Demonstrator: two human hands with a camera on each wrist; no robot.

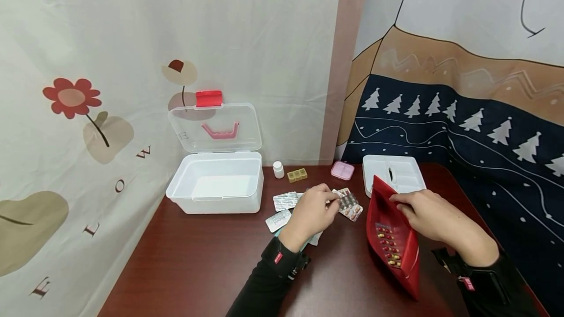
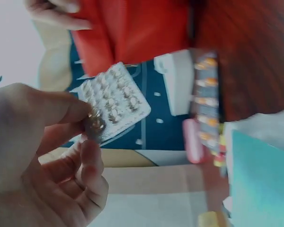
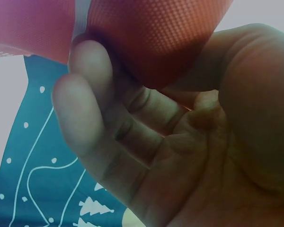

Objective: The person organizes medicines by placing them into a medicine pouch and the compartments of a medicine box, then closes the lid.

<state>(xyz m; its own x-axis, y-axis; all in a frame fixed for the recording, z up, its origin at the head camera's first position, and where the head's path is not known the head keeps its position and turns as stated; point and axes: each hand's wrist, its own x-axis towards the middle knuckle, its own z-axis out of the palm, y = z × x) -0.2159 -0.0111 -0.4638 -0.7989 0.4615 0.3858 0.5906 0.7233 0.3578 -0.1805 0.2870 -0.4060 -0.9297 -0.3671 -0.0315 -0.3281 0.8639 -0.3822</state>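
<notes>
My left hand (image 1: 314,213) pinches a silver blister pack (image 2: 114,101) of round pills between thumb and fingers, above the table. My right hand (image 1: 425,213) grips the upper edge of a red pouch (image 1: 407,278), whose mouth gapes toward me. Inside the pouch lies a blister pack of red and yellow capsules (image 1: 387,246). Under and around my left hand lie several other blister packs (image 1: 278,220); one with orange pills (image 2: 207,101) shows in the left wrist view. Close up in the right wrist view, my fingers (image 3: 80,111) curl against the pouch's red fabric (image 3: 156,42).
At the left stands a clear-lidded white box (image 1: 216,204), lid raised. Along the back are a white bottle (image 1: 278,169), a yellowish pill case (image 1: 297,175) and a pink pill case (image 1: 342,170). A white divided tray (image 1: 411,172) sits behind the pouch.
</notes>
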